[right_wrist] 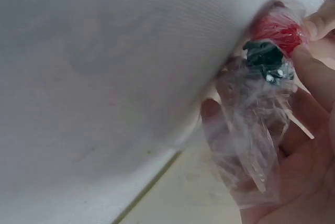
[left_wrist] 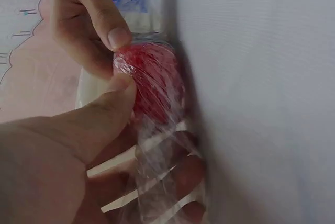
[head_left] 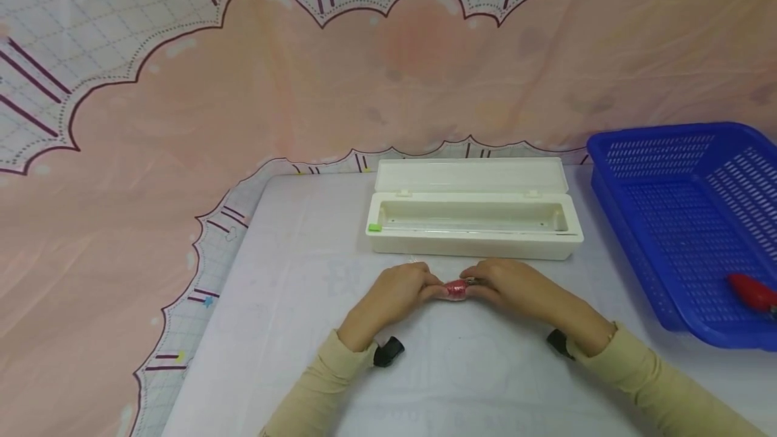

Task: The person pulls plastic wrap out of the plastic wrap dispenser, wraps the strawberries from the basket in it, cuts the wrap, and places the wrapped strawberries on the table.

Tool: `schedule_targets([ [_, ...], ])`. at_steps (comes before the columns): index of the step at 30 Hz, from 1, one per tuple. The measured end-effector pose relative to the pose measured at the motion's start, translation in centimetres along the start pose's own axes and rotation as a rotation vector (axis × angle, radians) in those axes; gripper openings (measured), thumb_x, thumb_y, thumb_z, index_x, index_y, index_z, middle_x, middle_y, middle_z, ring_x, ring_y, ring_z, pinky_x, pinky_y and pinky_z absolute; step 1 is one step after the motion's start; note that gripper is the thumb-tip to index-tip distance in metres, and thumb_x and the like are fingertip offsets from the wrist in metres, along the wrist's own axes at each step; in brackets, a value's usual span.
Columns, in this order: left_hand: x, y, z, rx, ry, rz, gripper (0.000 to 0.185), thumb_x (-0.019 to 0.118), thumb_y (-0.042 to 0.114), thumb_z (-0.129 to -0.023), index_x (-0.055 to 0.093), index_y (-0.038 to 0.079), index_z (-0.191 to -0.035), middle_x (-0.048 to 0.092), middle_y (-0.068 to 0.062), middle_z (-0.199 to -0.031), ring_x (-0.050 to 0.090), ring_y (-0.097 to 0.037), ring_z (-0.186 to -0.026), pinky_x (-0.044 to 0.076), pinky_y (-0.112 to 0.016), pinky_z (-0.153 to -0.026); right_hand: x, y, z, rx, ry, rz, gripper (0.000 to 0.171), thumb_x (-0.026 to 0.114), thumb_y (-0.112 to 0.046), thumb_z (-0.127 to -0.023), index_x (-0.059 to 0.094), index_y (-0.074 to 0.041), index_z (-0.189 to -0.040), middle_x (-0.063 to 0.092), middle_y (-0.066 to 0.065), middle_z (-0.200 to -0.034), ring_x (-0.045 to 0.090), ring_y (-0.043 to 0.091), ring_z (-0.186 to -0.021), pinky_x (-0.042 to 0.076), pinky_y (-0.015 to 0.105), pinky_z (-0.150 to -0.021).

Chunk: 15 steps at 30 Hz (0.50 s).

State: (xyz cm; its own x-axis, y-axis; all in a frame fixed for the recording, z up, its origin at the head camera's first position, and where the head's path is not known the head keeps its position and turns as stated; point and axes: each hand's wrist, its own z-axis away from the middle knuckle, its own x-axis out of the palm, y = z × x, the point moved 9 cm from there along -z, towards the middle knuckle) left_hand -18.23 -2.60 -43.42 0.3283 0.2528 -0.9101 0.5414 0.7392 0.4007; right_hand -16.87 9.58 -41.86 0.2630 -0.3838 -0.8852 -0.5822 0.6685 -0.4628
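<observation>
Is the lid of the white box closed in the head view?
No, the white box stands with its lid swung up and back, so its long hollow inside shows.

White dispenser box near the table's far edge, lid open, a green tab at the left end. Blue slotted basket off to the right, holding 1 red item in the near corner. Pink scalloped cloth behind.
</observation>
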Motion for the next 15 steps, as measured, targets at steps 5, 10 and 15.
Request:
schedule_targets([
  [5, -0.3, 0.0, -0.3, -0.023, 0.015, 0.028, 0.025, 0.065, 0.039, -0.095, 0.081, 0.02, -0.096, 0.075, 0.009, -0.091, 0.067, -0.008, -0.085, 0.052, -0.028, -0.075, -0.1, 0.3, -0.2, 0.042, -0.013, -0.024, 0.019, 0.067, -0.021, -0.095, 0.075, -0.011, -0.11, 0.073, -0.004, -0.102, 0.069, 0.014, -0.096, 0.056, 0.038, -0.084],
  [10, -0.8, -0.1, -0.5, -0.034, 0.051, 0.012, 0.023, 0.067, 0.037, -0.093, 0.082, 0.02, -0.093, 0.077, 0.007, -0.09, 0.07, -0.009, -0.085, 0.052, -0.028, -0.076, -0.1, 0.5, -0.4, 0.06, -0.019, -0.035, 0.019, 0.066, -0.021, -0.095, 0.076, -0.01, -0.107, 0.074, -0.004, -0.098, 0.069, 0.013, -0.092, 0.056, 0.036, -0.08],
  [15, -1.6, 0.0, -0.6, -0.026, 0.132, 0.014, 0.02, 0.074, 0.034, -0.089, 0.081, 0.016, -0.095, 0.075, 0.004, -0.091, 0.067, -0.012, -0.086, 0.051, -0.028, -0.076, -0.1, 0.7, -0.5, 0.084, -0.027, -0.067, 0.02, 0.065, -0.022, -0.096, 0.077, -0.01, -0.107, 0.074, -0.004, -0.096, 0.069, 0.011, -0.09, 0.056, 0.034, -0.078],
])
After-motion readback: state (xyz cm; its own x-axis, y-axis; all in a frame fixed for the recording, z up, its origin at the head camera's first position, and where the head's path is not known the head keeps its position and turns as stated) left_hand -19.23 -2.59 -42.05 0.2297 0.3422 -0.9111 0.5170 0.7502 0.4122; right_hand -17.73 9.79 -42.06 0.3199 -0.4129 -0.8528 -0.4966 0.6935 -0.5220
